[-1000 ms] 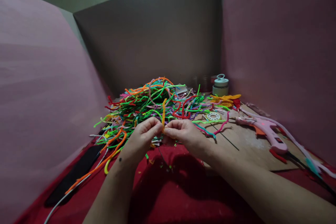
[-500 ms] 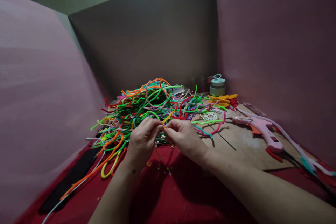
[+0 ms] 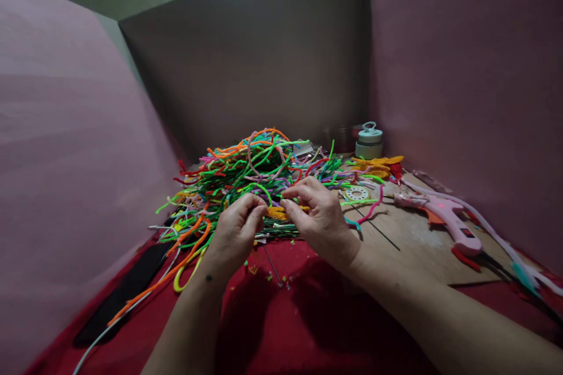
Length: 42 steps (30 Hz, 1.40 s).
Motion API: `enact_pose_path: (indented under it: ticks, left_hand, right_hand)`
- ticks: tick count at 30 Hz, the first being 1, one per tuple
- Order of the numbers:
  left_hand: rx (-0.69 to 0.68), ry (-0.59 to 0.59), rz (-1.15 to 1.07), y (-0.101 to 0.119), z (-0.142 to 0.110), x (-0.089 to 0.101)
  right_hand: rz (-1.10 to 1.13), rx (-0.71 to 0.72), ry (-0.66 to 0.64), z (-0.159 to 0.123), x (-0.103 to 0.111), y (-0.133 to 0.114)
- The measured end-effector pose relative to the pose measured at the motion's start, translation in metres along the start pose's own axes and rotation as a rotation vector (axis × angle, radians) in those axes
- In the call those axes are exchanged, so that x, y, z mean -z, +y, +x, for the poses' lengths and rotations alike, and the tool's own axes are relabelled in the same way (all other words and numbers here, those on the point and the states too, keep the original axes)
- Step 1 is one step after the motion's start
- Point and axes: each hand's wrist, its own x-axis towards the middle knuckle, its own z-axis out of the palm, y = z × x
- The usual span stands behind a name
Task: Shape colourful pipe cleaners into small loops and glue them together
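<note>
Head view: left hand (image 3: 236,227) pinches orange chenille stem (image 3: 276,212) — likely light, pliable; hold beside this grip — right hand (image 3: 324,221) closure unclear.

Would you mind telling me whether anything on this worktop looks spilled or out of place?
Yes, a little: small coloured scraps lie scattered on the red cloth, like dropped trimmings, and orange strands trail leftward, away from the tangled heap. Nothing looks damaged.

The orange pipe cleaner (image 3: 276,212) looks soft and fuzzy, and so does the pile of pipe cleaners (image 3: 240,173). The pink glue gun (image 3: 449,220) looks like smooth plastic. The red cloth (image 3: 272,334) looks dull. The brown board (image 3: 422,261) looks flat and dull too.
</note>
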Motion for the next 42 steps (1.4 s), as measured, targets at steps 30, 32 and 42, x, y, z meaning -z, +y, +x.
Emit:
enact_pose_path:
  ticks: [30, 32, 42]
  left_hand:
    - [0.301, -0.048, -0.657, 0.001, 0.002, -0.012]
    - [0.264, -0.018, -0.584, 0.003, 0.002, -0.011]
    - [0.105, 0.076, -0.214, 0.002, 0.001, -0.017]
  right_hand:
    - [0.26, -0.345, -0.4, -0.001, -0.008, 0.004]
    - [0.503, -0.529, -0.499, 0.002, -0.007, 0.005]
    - [0.502, -0.675, -0.545, 0.006, -0.007, 0.009]
